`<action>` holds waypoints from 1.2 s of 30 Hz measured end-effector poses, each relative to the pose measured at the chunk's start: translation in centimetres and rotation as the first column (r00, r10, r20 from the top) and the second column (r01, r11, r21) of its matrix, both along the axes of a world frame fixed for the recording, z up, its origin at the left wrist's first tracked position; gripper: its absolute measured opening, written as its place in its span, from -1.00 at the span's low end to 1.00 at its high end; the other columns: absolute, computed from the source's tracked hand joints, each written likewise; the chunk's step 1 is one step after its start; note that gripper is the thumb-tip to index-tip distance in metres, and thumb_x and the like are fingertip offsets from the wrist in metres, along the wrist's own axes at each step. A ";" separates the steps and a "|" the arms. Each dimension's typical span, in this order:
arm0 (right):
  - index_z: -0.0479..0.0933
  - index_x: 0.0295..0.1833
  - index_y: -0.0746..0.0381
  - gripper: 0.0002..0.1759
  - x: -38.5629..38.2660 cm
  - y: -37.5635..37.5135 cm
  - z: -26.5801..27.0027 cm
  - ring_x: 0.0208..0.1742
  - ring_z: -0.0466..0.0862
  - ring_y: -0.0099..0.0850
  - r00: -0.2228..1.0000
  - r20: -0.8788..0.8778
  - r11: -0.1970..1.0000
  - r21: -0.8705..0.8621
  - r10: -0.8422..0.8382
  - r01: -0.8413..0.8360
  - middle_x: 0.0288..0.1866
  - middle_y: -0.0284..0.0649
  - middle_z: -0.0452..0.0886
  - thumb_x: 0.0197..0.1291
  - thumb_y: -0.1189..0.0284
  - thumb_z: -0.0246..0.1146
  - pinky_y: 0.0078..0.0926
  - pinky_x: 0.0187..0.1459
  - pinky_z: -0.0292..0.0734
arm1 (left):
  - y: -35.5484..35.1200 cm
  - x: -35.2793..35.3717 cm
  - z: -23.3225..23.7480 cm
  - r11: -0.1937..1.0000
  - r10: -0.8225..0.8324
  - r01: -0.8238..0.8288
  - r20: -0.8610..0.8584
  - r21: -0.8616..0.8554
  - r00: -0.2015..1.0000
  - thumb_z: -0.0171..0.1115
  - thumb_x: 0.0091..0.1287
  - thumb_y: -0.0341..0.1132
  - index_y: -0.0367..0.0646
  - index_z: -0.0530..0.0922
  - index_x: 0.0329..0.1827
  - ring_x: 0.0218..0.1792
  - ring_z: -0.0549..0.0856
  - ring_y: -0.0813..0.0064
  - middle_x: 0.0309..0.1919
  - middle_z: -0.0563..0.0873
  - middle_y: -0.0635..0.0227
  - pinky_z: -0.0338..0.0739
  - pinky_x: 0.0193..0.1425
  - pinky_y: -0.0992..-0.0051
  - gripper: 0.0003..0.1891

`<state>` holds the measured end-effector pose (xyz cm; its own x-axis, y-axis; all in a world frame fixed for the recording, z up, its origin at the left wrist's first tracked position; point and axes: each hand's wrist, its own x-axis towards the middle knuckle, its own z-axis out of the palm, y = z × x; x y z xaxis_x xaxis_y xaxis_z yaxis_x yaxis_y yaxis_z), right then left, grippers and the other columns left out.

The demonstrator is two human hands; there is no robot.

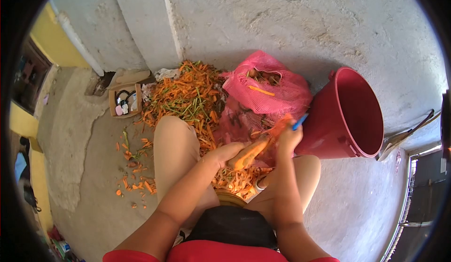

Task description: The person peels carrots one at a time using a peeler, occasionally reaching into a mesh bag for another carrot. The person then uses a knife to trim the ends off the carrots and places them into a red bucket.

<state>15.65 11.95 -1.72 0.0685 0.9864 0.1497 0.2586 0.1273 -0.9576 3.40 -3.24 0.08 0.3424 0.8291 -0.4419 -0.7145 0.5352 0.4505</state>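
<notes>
A partly peeled carrot (250, 155) is gripped at its near end by my left hand (227, 154), between my knees. My right hand (288, 139) is closed round a tool with a blue handle (299, 121), just beyond the carrot's far end. An orange blur, like a strip of peel, shows beside that hand, and the tool's working end is hidden in it. Below the carrot, orange peelings (235, 181) lie heaped between my legs.
A large pile of carrot peelings and green stems (190, 93) lies against the wall. Beside it stands a pink mesh sack (263, 93) with roots inside. A tall red bucket (324, 116) is at the right; a small cardboard box (125, 114) of odds and ends sits left.
</notes>
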 end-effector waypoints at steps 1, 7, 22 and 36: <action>0.34 -0.50 0.38 -0.73 0.5 1.7 0.1 -0.65 0.26 -0.56 0.990 -0.009 0.979 0.150 -0.141 0.141 -0.71 -0.34 0.28 0.13 0.38 0.05 -0.52 -0.61 0.19 | -0.3 0.0 1.1 0.999 -0.046 0.047 -0.007 0.026 0.999 -0.25 0.33 -0.04 -0.20 0.41 -0.09 -0.59 0.53 0.54 -0.53 0.53 0.33 0.44 -0.55 0.54 -0.59; 0.40 -0.40 0.35 -0.77 1.0 1.2 2.1 -0.61 0.27 -0.63 0.971 -0.237 0.997 0.066 -0.020 0.036 -0.63 -0.42 0.33 0.15 0.38 0.02 -0.62 -0.57 0.21 | -0.4 -0.4 0.7 0.967 0.127 -0.147 -0.107 -0.206 0.986 -0.25 0.34 -0.08 -0.18 0.41 -0.09 -0.55 0.58 0.52 -0.51 0.55 0.31 0.53 -0.48 0.53 -0.62; 0.37 -0.38 0.32 -0.85 -1.8 -4.1 1.8 -0.63 0.44 -0.19 0.980 0.160 0.986 0.097 0.120 -0.137 -0.66 -0.03 0.40 0.07 0.44 0.09 -0.29 -0.54 0.31 | 0.0 0.0 0.2 0.990 0.097 -0.107 -0.106 -0.091 0.990 -0.10 0.28 -0.06 -0.23 0.44 -0.16 -0.46 0.61 0.49 -0.42 0.59 0.28 0.54 -0.44 0.49 -0.63; 0.36 -0.44 0.26 -0.84 -2.1 -6.2 4.0 -0.58 0.20 -0.72 0.934 -0.192 0.953 0.022 0.300 -0.301 -0.63 -0.50 0.24 0.16 0.44 0.03 -0.72 -0.58 0.12 | 0.2 -0.3 -1.9 0.964 0.224 -0.233 -0.080 -0.127 0.971 -0.19 0.29 0.03 -0.12 0.39 -0.07 -0.32 0.59 0.50 -0.30 0.56 0.36 0.54 -0.30 0.48 -0.58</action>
